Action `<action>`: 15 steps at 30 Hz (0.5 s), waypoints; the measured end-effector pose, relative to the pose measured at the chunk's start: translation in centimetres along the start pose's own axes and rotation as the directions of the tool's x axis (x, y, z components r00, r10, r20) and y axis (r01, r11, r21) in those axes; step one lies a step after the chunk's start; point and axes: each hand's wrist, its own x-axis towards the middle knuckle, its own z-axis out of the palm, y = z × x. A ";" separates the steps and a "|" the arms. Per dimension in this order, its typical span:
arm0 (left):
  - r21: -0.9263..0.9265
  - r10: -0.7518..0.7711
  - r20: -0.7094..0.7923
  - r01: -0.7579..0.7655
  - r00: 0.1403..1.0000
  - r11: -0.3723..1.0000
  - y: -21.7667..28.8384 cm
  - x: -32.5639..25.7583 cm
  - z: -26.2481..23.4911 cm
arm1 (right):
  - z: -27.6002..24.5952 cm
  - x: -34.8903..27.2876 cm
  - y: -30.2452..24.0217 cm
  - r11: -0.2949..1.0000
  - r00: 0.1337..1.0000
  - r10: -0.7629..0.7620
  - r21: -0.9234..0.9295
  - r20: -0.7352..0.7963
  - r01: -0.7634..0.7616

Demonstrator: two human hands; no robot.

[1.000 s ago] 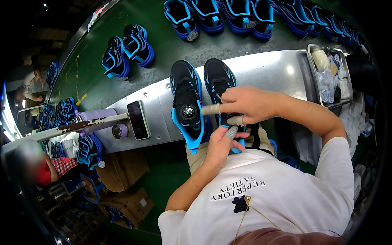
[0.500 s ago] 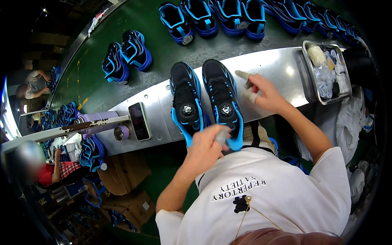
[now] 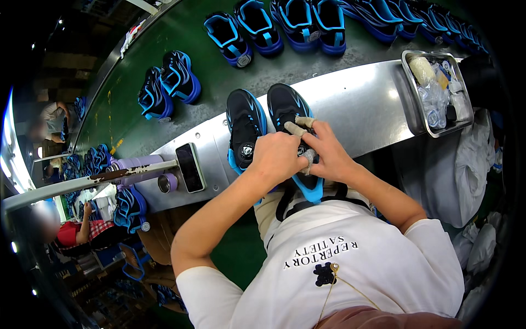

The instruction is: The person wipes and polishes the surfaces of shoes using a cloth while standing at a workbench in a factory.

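Head view: left hand (image 3: 276, 159) and right hand (image 3: 327, 155), fingers taped, both clamp the right-side shoe (image 3: 289, 112) flat on the steel bench (image 3: 361, 104), steadying it beside its pair (image 3: 245, 123)

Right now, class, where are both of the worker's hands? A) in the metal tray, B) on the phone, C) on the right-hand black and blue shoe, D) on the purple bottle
C: the left hand and right hand meet over the right-hand shoe on the steel bench.

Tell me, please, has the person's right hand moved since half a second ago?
Yes. The right hand has come back leftward, away from the metal tray, and now rests on the right shoe beside the left hand.
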 end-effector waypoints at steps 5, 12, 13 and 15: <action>0.033 0.091 0.119 -0.096 0.989 0.995 -0.8 1.0 -0.7 | 0.0 0.0 0.2 1.000 1.000 0.009 0.030 -0.011 -0.009; 0.052 0.069 0.200 -0.081 0.977 0.995 0.0 1.7 -1.2 | 0.0 -0.3 0.5 0.996 0.997 0.072 0.062 -0.014 -0.071; 0.054 0.071 0.199 -0.084 0.977 0.995 0.1 1.8 -1.3 | 0.0 -0.4 0.6 0.996 0.998 0.067 0.058 -0.016 -0.066; 0.096 0.103 0.224 -0.127 0.969 0.987 0.1 2.0 -1.5 | 0.0 -0.3 0.6 0.996 0.998 0.068 0.057 -0.013 -0.068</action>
